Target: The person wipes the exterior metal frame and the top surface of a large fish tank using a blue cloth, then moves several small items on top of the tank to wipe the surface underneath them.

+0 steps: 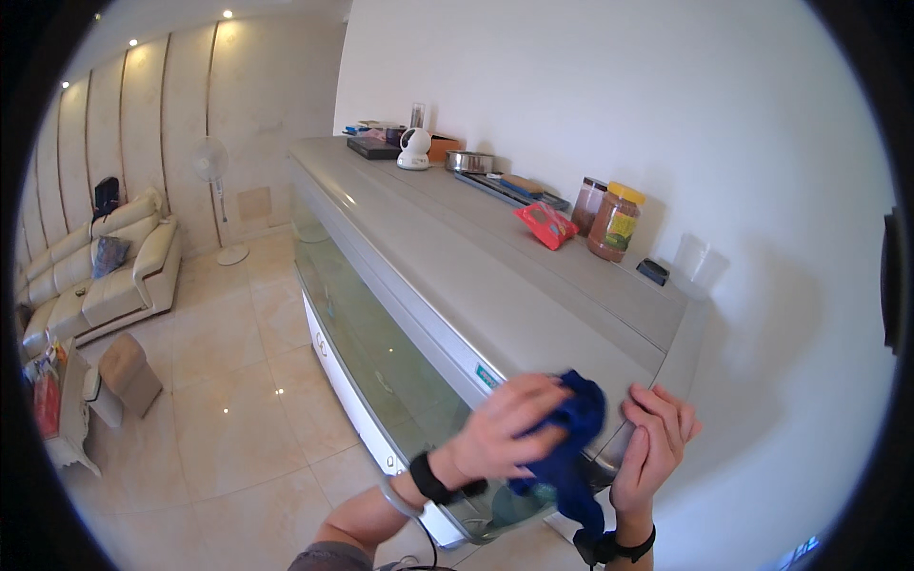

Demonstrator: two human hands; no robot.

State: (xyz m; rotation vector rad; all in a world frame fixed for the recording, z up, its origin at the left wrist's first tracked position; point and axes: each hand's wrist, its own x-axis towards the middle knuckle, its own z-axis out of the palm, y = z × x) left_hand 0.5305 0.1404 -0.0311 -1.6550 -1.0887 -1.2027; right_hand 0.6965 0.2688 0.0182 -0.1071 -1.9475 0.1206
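My left hand (510,428) grips a dark blue cloth (571,435) near the front corner of a long grey aquarium lid (457,264). Part of the cloth lies on the lid's end and the rest hangs over its edge. My right hand (657,442) rests with bent fingers on the lid's right end edge, beside the cloth, and holds nothing visible. Below the lid, the glass aquarium (378,357) shows greenish through its front. Both wrists wear black bands.
Along the wall side of the lid stand a yellow-lidded jar (615,223), a dark-lidded jar (588,207), a red packet (546,225), a clear plastic cup (696,266), a metal bowl (469,161) and a white camera (413,148). A sofa (107,271) and a fan (211,160) stand further left.
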